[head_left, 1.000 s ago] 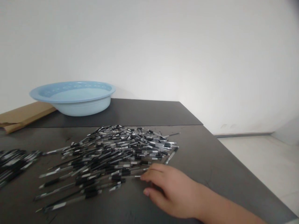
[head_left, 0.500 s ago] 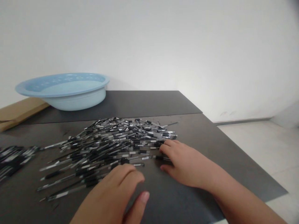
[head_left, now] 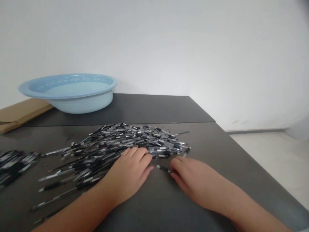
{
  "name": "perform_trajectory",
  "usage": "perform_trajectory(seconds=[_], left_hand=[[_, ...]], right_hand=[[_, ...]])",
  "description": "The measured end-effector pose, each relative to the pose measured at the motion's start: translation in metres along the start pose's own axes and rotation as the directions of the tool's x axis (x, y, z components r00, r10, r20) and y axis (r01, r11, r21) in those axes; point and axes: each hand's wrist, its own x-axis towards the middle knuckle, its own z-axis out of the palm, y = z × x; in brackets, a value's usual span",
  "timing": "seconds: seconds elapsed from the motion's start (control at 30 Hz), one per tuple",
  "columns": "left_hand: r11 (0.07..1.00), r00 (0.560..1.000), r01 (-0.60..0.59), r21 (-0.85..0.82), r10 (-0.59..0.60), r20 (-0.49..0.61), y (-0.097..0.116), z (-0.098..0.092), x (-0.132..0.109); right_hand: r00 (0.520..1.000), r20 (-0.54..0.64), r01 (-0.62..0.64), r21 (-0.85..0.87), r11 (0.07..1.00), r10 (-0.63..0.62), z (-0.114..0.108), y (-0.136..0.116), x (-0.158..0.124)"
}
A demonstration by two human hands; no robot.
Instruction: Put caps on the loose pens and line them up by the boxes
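Note:
A loose heap of pens (head_left: pixel 135 135) with clear barrels and black grips lies on the dark table (head_left: pixel 154 199). My left hand (head_left: pixel 131 170) rests at the heap's near edge, its fingers curled and the thumb close beneath them. Whatever lies under those fingertips is hidden. Just right of it, my right hand (head_left: pixel 190 175) pinches a single pen (head_left: pixel 163 168) low over the tabletop. The black grip and the tip of that pen point left, toward my left hand, while its other end is covered by the fingers.
A light blue basin (head_left: pixel 83 104) stands at the back left, next to a flat piece of brown cardboard (head_left: pixel 24 111). Another group of pens (head_left: pixel 16 164) lies at the far left. A white wall (head_left: pixel 154 48) rises behind the table, whose right edge drops to pale floor.
My left hand has moved forward to the pens, and its thumb has closed in. My right hand has come slightly nearer me, drawing a pen away from the heap. The view has shifted slightly.

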Motion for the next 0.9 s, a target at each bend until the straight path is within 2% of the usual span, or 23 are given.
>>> perform_trajectory(seconds=[0.07,0.13,0.2,0.27,0.3,0.37,0.43,0.53,0.57,0.6,0.67,0.73,0.8,0.83,0.87,0.9], left_hand=[[0.994,0.993,0.014,-0.106,-0.027,-0.119,0.009,-0.001,-0.010],[0.951,0.976,0.054,-0.306,-0.115,-0.185,0.022,0.001,-0.021],[0.820,0.956,0.167,-0.547,-0.270,-0.113,0.033,0.005,-0.028],[0.597,0.908,0.307,-0.741,-0.418,0.038,0.041,0.009,-0.031],[0.479,0.883,0.349,-0.805,-0.456,0.111,0.043,0.011,-0.031],[0.315,0.867,0.359,-0.878,-0.461,0.189,0.044,0.012,-0.030],[0.264,0.874,0.319,-0.910,-0.452,0.175,0.045,0.009,-0.031],[0.236,0.848,0.279,-0.931,-0.516,0.123,0.048,0.001,-0.035],[0.227,0.847,0.263,-0.938,-0.520,0.111,0.049,0.000,-0.037],[0.228,0.865,0.239,-0.944,-0.492,0.101,0.050,-0.001,-0.039],[0.299,0.937,0.168,-0.939,-0.345,0.057,0.050,0.003,-0.039],[0.461,0.994,0.069,-0.884,-0.111,0.020,0.049,0.014,-0.037],[0.635,0.990,-0.056,-0.770,0.132,0.037,0.050,0.032,-0.033],[0.697,0.977,-0.102,-0.710,0.206,0.061,0.051,0.043,-0.030],[0.724,0.954,-0.180,-0.666,0.295,0.062,0.053,0.054,-0.028],[0.738,0.942,-0.238,-0.631,0.334,0.035,0.055,0.065,-0.026]], right_hand=[[1.000,-0.012,-0.007,0.180,0.984,0.009,0.000,-0.008,0.000],[1.000,-0.013,-0.007,0.334,0.943,0.012,0.002,-0.016,0.002],[1.000,-0.001,0.000,0.435,0.900,0.000,0.006,-0.022,0.004],[1.000,0.004,0.006,0.487,0.873,-0.010,0.011,-0.027,0.004],[1.000,0.004,0.012,0.503,0.864,-0.016,0.014,-0.028,0.003],[0.999,0.021,0.010,0.539,0.842,-0.025,0.019,-0.029,0.003],[0.998,0.039,0.012,0.602,0.799,-0.044,0.024,-0.027,0.005],[0.999,-0.033,0.017,0.675,0.738,0.007,0.025,-0.017,0.014],[0.997,-0.066,0.012,0.665,0.747,0.043,0.024,-0.011,0.018],[0.993,-0.089,-0.004,0.627,0.779,0.077,0.022,-0.004,0.020],[0.986,-0.119,-0.048,0.465,0.884,0.116,0.018,0.013,0.021],[0.974,-0.183,-0.091,0.233,0.968,0.135,0.017,0.031,0.014],[0.946,-0.282,-0.149,0.064,0.987,0.161,0.018,0.047,0.003],[0.936,-0.310,-0.167,0.018,0.986,0.165,0.019,0.052,-0.001],[0.934,-0.321,-0.167,-0.008,0.986,0.155,0.020,0.054,-0.004],[0.937,-0.322,-0.148,-0.020,0.989,0.134,0.019,0.053,-0.004]])
